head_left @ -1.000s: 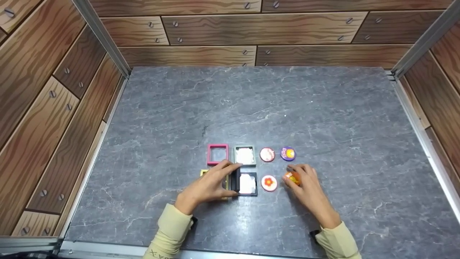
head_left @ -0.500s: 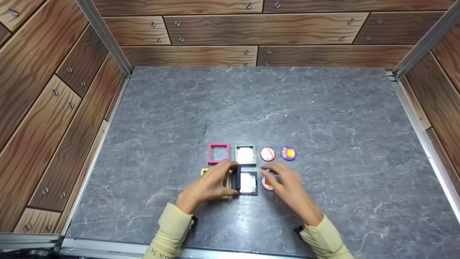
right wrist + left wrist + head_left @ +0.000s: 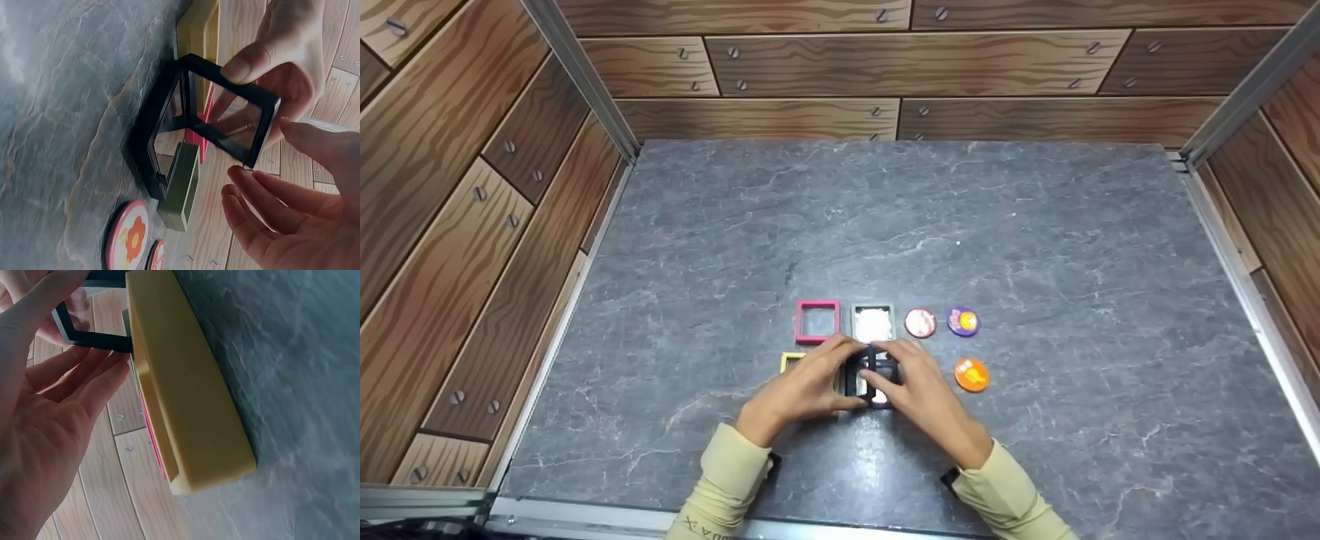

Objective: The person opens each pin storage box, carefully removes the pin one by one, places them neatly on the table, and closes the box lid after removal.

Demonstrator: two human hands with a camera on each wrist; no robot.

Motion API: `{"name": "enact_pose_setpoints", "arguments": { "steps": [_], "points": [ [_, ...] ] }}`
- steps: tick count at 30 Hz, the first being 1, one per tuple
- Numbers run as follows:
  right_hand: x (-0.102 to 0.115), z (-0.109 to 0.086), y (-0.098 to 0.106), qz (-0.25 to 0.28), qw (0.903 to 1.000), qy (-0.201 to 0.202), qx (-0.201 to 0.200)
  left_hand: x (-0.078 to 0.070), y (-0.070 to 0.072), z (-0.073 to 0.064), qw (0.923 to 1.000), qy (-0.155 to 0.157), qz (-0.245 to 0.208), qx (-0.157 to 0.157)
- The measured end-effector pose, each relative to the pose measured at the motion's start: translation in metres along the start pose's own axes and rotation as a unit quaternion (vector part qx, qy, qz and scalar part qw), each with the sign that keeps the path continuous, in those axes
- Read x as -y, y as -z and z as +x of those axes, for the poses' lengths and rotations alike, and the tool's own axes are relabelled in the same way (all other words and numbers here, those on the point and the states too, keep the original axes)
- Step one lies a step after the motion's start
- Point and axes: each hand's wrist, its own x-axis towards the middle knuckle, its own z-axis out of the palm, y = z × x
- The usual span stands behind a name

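A hinged black display frame [image 3: 265, 130] with clear panes stands unfolded, one half lying on the table and the other raised. My left hand [image 3: 801, 384] pinches the raised half between thumb and fingers. At that half's free edge is my right hand [image 3: 928, 397], thumb and fingers extended near its corners; firm contact cannot be told. The right wrist view shows a white badge with a red flower [image 3: 128, 239] beside the frame; the right hand hides it in the head view. A yellow frame [image 3: 194, 399] stands close under my left hand.
Behind the hands lie a pink frame [image 3: 797, 322] and a grey-green frame [image 3: 892, 324]. Right of them are a red-and-white badge [image 3: 920, 322] and a purple badge [image 3: 963, 321]. An orange badge [image 3: 972, 374] lies right of my right hand.
My right hand has left the orange badge and moved left, past the flower badge, to the black frame. The frame's raised half has shifted slightly right in my left hand.
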Motion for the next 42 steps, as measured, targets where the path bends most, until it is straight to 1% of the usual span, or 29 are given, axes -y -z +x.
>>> {"name": "enact_pose_setpoints", "arguments": {
  "steps": [3,9,12,19,26,31,37,42],
  "points": [
    [0.0,0.0,-0.001,-0.004,0.9999,-0.01,0.006,-0.001,-0.002,0.001,1.0,-0.006,0.004,-0.002],
    [-0.001,-0.001,0.001,-0.002,0.9995,-0.03,0.012,-0.004,-0.002,0.004,0.9999,0.006,0.008,0.008],
    [-0.003,-0.002,0.003,-0.01,0.9993,-0.033,0.012,-0.005,-0.004,0.006,0.9999,0.005,0.01,0.01],
    [-0.008,-0.005,0.004,-0.038,0.9987,-0.033,0.008,-0.008,-0.008,0.01,0.9975,-0.016,0.068,-0.008],
    [-0.012,-0.007,0.006,-0.059,0.9972,-0.045,0.005,-0.014,-0.01,0.015,0.9955,-0.009,0.094,-0.006],
    [-0.016,-0.01,0.005,-0.073,0.996,-0.051,0.004,-0.018,-0.012,0.018,0.9907,-0.007,0.135,-0.007],
    [-0.02,-0.015,0.002,-0.091,0.9947,-0.048,-0.005,-0.026,-0.015,0.023,0.981,-0.011,0.193,0.006],
    [-0.022,-0.017,0.0,-0.097,0.9944,-0.041,-0.012,-0.032,-0.017,0.026,0.9755,-0.006,0.22,0.01]
  ]
}}
